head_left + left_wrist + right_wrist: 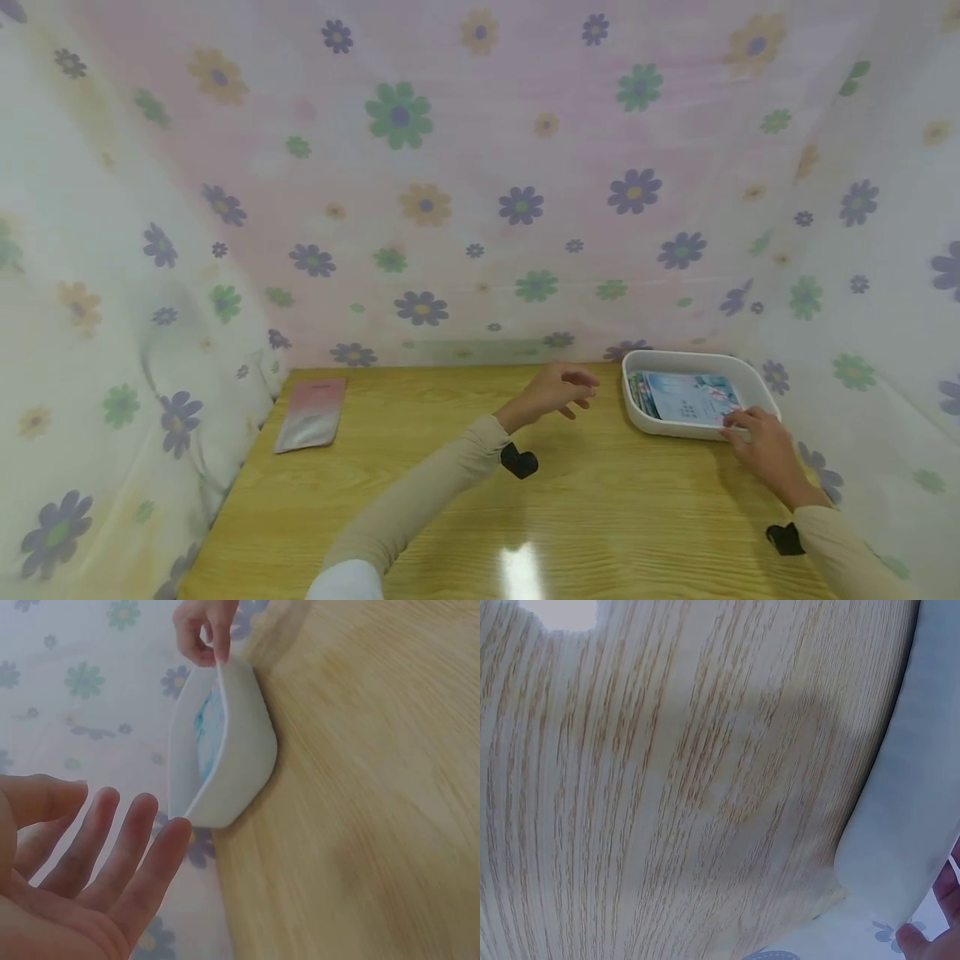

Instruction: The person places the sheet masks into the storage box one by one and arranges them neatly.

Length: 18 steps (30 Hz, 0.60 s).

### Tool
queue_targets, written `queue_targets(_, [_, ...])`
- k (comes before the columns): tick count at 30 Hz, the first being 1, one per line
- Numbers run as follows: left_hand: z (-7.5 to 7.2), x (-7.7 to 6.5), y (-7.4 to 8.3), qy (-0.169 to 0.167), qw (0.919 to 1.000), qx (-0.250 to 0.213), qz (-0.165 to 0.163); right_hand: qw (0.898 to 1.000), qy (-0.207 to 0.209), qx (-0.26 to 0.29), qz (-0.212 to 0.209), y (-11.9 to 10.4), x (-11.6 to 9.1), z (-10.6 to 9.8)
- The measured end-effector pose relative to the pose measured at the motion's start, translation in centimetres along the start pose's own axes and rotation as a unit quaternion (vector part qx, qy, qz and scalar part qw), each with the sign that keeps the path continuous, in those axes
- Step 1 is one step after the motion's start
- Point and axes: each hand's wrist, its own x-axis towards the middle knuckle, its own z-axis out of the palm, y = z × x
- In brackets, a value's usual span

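Observation:
A white plastic bin (701, 431) with rounded corners stands at the back right of the table. Inside it lie several flat packets, the top one a light blue packet (686, 400) with a floral print. My right hand (767, 450) pinches the bin's rim near its front right corner, thumb outside and fingers over the edge, as the left wrist view also shows. Left of the bin, my left hand (553, 390) hovers above the table with relaxed, spread fingers and holds nothing. In the right wrist view only part of the right hand (937, 930) shows at the bin's wall.
A flat pink and silver packet (311, 415) lies at the table's back left. The wood-grain table (420, 500) is bordered by flower-patterned cloth (465, 167) at the back and both sides. Black straps (519, 461) sit at both wrists.

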Motion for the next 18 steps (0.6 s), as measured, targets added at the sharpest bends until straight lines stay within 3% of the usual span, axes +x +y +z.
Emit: queue_targets(18, [-6.1,-5.2,-0.2,0.022,0.9993,-0.023,-0.021,1.0,-0.004,-0.006,-0.006,0.0,0.0,-0.1])
